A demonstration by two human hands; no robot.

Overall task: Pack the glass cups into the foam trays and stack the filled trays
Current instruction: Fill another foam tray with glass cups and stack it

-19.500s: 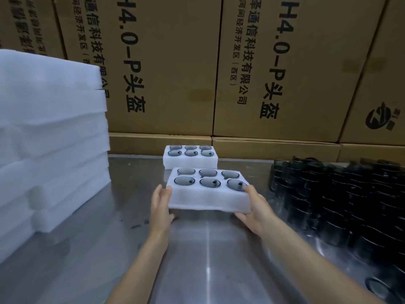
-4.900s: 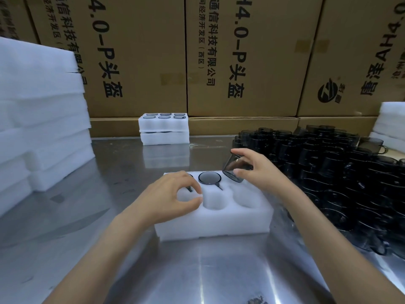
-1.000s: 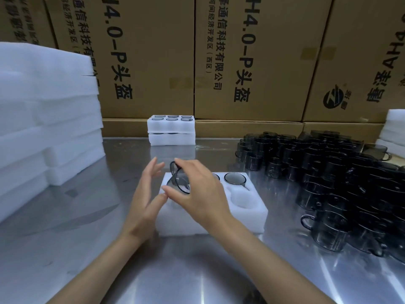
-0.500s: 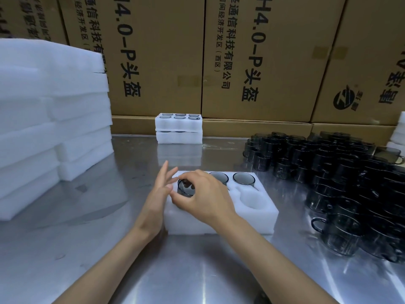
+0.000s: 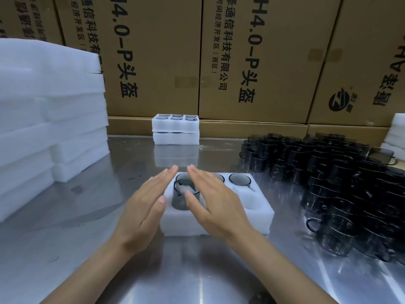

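Both hands flat and holding nothing: left hand point(image 5: 144, 207) and right hand point(image 5: 215, 205) flank a smoky glass cup point(image 5: 185, 195) standing proud, upright, in the foam tray's point(image 5: 258, 212) near-left pocket, dead ahead between the palms, equally close to both.

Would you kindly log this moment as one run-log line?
left hand open | right hand open | cup standing proud in front-left pocket | foam tray partly filled | stack two trays
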